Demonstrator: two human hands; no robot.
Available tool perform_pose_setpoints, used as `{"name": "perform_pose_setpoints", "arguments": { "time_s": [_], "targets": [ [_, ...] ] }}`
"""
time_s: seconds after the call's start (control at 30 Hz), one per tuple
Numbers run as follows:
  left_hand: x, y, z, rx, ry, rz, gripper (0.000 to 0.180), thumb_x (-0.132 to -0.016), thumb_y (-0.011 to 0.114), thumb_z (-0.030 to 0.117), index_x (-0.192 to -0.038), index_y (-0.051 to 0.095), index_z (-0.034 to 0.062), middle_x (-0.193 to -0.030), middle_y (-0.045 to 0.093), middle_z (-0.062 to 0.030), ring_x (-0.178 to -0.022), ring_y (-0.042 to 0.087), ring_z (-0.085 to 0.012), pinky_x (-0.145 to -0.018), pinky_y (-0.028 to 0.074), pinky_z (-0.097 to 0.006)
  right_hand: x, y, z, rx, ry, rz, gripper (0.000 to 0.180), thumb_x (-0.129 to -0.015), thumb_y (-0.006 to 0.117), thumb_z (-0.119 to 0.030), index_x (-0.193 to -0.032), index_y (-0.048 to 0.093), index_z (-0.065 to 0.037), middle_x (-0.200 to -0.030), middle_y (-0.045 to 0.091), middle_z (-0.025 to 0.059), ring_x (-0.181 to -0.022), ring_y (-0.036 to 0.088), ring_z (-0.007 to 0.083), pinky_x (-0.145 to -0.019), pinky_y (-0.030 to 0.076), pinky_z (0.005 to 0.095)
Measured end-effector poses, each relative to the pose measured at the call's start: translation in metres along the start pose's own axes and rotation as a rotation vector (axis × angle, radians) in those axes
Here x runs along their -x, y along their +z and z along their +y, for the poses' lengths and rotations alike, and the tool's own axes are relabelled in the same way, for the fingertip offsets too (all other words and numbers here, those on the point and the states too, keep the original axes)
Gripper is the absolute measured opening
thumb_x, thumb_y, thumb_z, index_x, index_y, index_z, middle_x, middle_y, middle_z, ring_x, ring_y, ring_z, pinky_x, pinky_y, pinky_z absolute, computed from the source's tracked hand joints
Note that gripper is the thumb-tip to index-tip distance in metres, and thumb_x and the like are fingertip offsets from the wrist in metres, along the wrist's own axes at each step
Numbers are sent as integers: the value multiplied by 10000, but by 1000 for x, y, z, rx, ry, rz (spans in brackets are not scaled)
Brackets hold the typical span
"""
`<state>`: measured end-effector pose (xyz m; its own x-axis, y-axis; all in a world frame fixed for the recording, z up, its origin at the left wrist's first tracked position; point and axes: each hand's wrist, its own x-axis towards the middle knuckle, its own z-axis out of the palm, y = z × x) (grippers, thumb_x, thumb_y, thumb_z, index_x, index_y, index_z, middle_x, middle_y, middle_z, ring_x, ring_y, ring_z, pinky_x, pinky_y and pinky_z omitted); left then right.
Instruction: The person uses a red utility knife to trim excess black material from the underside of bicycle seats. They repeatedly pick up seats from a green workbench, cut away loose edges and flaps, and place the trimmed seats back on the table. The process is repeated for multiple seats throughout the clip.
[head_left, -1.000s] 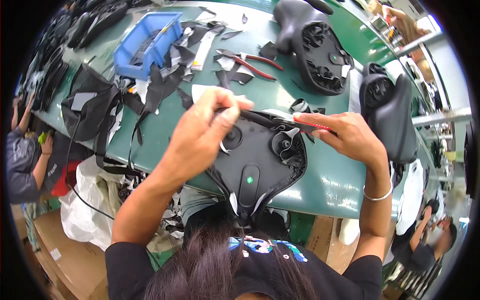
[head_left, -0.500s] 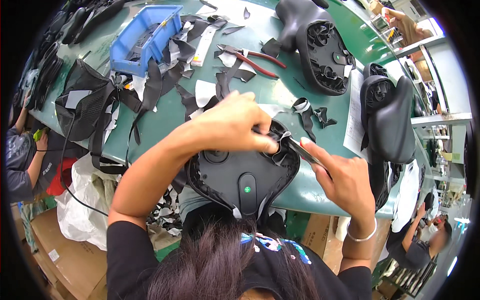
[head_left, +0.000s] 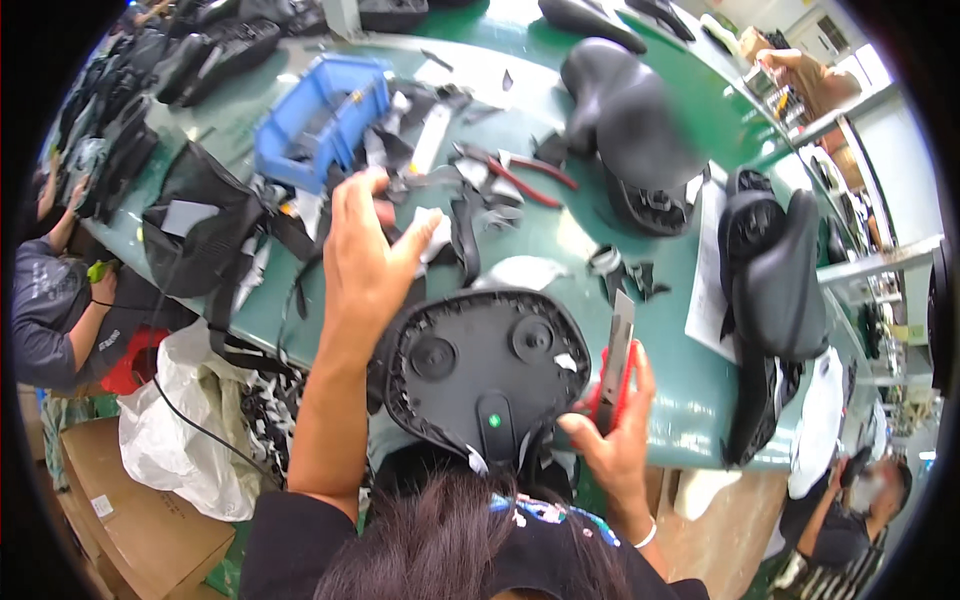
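Observation:
A black bicycle saddle (head_left: 480,375) lies underside up at the near table edge, close against my body. Its base shows two round sockets and a small green dot. My right hand (head_left: 618,440) is closed around a red utility knife (head_left: 612,385), just right of the saddle, with the blade pointing up and away. Beyond the saddle to the left, my left hand (head_left: 368,255) is raised with fingers spread, over black and white scraps. A blurred dark offcut (head_left: 425,180) shows by its fingertips, seemingly not gripped.
Red-handled pincers (head_left: 515,178) lie among the scraps near a blue bin (head_left: 320,120). More saddles stand at the far right, including a glossy black one (head_left: 785,280) beside a paper sheet (head_left: 705,285). A mesh bag (head_left: 195,225) sits at left. Other people work at both sides.
My left hand has left the saddle, moving left and away as its fingers opened. The knife has come off the saddle's edge to the right, blade now upright. One far saddle looks turned over.

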<state>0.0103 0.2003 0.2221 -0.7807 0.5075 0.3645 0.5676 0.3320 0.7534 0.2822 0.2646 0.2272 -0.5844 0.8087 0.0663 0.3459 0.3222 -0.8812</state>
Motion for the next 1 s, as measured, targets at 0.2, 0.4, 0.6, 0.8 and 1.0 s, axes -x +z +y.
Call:
{"name": "perform_pose_setpoints", "arguments": {
  "time_s": [0.2, 0.4, 0.6, 0.8, 1.0],
  "targets": [
    [1, 12, -22, 178, -131, -971, 477, -831, 656, 451, -927, 664, -17, -810, 664, -87, -751, 595, -160, -699, 466, -321, -63, -6, 6, -296, 12, -34, 717, -723, 752, -88, -1320, 360, -28, -969, 523, 33, -763, 525, 86, -668, 452, 219],
    [-124, 42, 1, 1163, -523, -288, 467, -910, 555, 443, -1079, 571, 8, -960, 638, -65, -732, 586, -146, -653, 450, -264, -159, -82, -32, -107, -329, 494, 427, -851, 635, -62, -1239, 460, -36, -785, 524, 9, -488, 465, 50, -421, 379, 183],
    [-94, 151, -3, 756, -12, -159, 224, -925, 569, 199, -1055, 535, 20, -800, 584, -18, -690, 565, -98, -611, 436, -235, -342, -79, -47, -200, -290, 313, 430, -790, 674, -104, -1190, 534, -31, -763, 514, -9, -539, 482, 55, -433, 395, 209],
    [-82, 150, 6, 481, 104, -248, 100, -827, 635, 73, -902, 583, 30, -805, 603, -108, -631, 616, -230, -577, 477, -337, -598, -66, 22, -450, 96, 285, 502, -727, 728, -154, -1157, 491, -50, -917, 567, 68, -786, 584, 215, -708, 504, 428],
    [-81, 136, -1, 411, 130, -284, 93, -798, 643, 73, -861, 580, 48, -772, 596, -104, -687, 605, -299, -600, 475, -373, -694, 47, 34, -600, 562, 313, 343, -714, 736, -171, -1028, 597, -168, -1074, 550, 81, -1029, 508, 343, -898, 319, 678]
  ]
}}
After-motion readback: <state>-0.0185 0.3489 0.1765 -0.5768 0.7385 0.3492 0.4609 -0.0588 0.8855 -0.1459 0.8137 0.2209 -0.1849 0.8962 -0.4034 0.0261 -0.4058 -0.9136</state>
